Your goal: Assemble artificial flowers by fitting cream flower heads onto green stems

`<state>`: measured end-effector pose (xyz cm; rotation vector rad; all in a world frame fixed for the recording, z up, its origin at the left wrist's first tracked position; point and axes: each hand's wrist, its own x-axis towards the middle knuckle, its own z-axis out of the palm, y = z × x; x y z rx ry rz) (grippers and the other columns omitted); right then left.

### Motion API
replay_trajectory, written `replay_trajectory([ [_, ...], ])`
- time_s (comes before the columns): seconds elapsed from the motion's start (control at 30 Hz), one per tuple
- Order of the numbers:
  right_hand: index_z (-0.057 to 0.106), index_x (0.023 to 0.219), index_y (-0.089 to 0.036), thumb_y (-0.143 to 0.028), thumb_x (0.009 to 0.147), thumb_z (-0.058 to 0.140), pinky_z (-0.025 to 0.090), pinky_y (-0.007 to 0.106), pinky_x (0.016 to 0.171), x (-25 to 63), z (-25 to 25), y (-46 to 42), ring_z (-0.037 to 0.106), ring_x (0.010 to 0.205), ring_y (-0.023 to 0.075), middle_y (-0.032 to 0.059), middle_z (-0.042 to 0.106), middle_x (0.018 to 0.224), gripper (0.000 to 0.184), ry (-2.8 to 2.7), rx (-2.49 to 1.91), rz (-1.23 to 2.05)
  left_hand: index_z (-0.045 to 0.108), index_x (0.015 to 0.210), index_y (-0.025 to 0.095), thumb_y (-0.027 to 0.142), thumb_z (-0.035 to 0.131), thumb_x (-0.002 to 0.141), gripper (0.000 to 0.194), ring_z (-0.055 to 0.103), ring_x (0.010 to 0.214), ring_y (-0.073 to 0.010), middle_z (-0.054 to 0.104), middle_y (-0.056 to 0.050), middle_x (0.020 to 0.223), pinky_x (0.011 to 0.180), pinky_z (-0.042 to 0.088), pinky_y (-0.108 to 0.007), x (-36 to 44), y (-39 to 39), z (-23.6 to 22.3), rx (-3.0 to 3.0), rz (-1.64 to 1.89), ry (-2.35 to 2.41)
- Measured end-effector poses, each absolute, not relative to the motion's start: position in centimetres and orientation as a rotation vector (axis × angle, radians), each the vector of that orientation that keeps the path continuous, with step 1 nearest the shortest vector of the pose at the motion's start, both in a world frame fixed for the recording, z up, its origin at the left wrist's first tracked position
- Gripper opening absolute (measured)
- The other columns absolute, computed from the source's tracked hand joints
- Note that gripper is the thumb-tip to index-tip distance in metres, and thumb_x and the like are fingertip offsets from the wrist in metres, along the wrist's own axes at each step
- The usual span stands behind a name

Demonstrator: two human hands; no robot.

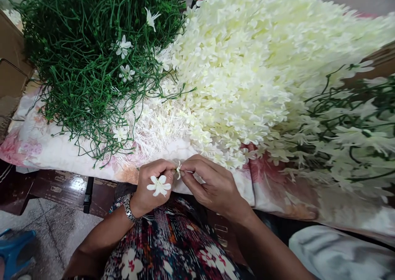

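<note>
Pinching a small cream blossom (178,169) between them, the left hand (151,187) and right hand (210,183) meet just above the person's lap, fingertips pressed together on the tiny piece. To do this well, I judge the fingers should stay close to the flower's centre, keeping it steady and square while the parts are worked together. A second white flower (159,185) rests on the back of the left hand, apart from the pinch. Just beyond the hands lie a heap of cream petals (247,74) and a tangle of green stems (92,53) on a floral cloth (46,148).
</note>
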<state>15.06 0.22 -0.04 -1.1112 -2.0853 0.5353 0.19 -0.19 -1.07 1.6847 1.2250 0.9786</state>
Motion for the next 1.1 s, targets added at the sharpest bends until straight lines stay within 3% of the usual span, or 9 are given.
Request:
replay_trajectory([
  [0.83,0.051,0.078,-0.016,-0.009,0.075,0.047,0.042,0.022,0.055,15.97,0.76,0.28,0.05,0.062,0.0098,0.0023,0.055,0.068,0.009,-2.061,-1.098,0.615,0.057,0.068,0.013,0.014,0.046,0.074,0.013,0.051,0.055,-0.0089,0.057,0.0,0.062,0.052,0.04,-0.019,0.08,0.21,-0.53,1.544,0.84,1.193],
  [1.1,0.05,0.078,-0.016,-0.006,0.074,0.046,0.04,0.022,0.054,15.96,0.42,0.43,0.049,0.061,0.0094,0.0021,0.053,0.066,0.011,-2.078,-1.089,0.588,0.054,0.066,0.013,0.012,0.044,0.073,0.013,0.041,0.05,-0.007,0.049,0.002,0.056,0.047,0.035,-0.018,0.31,0.1,-0.61,1.661,0.922,1.158],
])
